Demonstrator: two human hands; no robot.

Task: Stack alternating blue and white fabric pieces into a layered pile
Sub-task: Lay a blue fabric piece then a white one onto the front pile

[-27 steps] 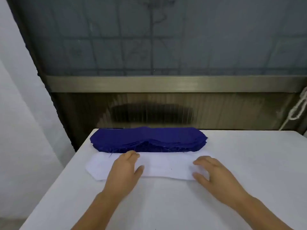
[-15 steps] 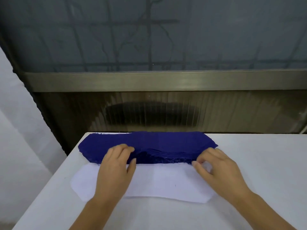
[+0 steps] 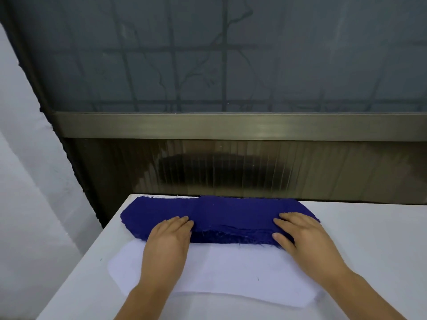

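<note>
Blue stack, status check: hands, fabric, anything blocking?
Left hand and right hand flat on the blue stack, fingers straight. White piece lies in front, partly under both hands. Nothing in the way on the table.

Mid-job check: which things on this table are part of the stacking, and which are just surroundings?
Part of the job:
blue fabric pile, at the far edge
white fabric piece, flat in front of it
left hand and right hand, fingers on the blue pile's near edge

Just surroundings:
white table
window behind
</note>
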